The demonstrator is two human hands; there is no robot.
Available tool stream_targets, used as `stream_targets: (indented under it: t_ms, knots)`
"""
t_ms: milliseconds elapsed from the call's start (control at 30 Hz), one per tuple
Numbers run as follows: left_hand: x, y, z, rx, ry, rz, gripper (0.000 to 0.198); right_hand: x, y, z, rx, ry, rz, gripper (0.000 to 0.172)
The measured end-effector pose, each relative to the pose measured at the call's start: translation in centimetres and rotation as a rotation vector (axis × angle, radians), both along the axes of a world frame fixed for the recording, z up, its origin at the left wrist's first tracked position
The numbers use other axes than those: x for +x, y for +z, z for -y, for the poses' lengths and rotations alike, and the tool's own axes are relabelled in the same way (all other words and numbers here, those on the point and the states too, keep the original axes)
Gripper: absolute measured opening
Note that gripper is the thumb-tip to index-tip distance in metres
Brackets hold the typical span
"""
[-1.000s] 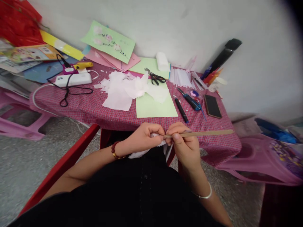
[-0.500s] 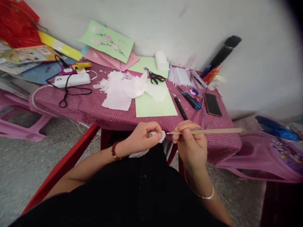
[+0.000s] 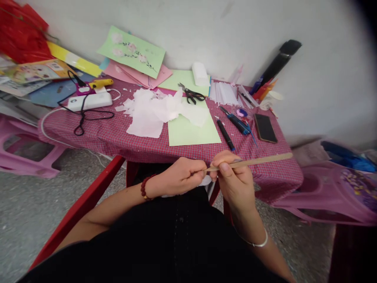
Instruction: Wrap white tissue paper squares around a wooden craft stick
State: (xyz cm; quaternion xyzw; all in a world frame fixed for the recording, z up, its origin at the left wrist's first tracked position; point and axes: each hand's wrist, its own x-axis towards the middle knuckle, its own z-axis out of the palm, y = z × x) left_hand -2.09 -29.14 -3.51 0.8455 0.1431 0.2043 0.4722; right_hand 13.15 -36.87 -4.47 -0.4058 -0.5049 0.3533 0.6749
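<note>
My right hand [image 3: 235, 177] grips a thin, flat wooden stick [image 3: 262, 159] with a pointed end, thumb on top. The stick's tip meets the pinched fingers of my left hand [image 3: 184, 176]. A crumpled piece of white paper [image 3: 206, 181] shows just under those left fingers; most of it is hidden by the hand. Both hands are over my lap, in front of the table edge. On the table beyond lie torn white paper pieces [image 3: 147, 118] and a light green sheet [image 3: 194, 135].
Black-handled scissors [image 3: 193, 95], a black pen [image 3: 225, 134], a blue cutter [image 3: 238, 124] and a phone [image 3: 265, 127] lie on the checked tablecloth [image 3: 100, 131]. A white power bank [image 3: 90, 101] with cables is at left. Pink stools [image 3: 321, 196] flank the table.
My left fingers have closed in around the stick's tip, covering more of the white paper. The stick has shifted slightly left, and its far end has risen.
</note>
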Motion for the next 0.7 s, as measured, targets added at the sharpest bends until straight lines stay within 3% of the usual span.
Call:
stream_targets:
  t_ms: [167, 267, 433, 567, 700]
  knots:
    - [0.4, -0.3, 0.1, -0.056, 0.091, 0.005, 0.022, -0.5, -0.5, -0.2, -0.017, -0.036, 0.018, 0.015]
    - [0.2, -0.8, -0.2, -0.082, 0.141, 0.010, 0.021, 0.1, 0.4, 0.0, -0.013, -0.067, -0.028, 0.015]
    - [-0.5, -1.3, -1.0, -0.188, 0.328, 0.048, 0.021, 2.2, 2.2, 0.7, 0.125, -0.320, -0.195, 0.014]
    - [-0.4, -0.7, -1.0, -0.301, 0.304, 0.075, 0.024, 2.0, 1.3, 0.1, -0.063, -0.099, -0.240, 0.007]
    - [-0.1, -0.6, -0.6, -0.435, 0.287, 0.070, 0.026, 1.4, 0.2, -0.4, -0.128, -0.045, -0.289, 0.008]
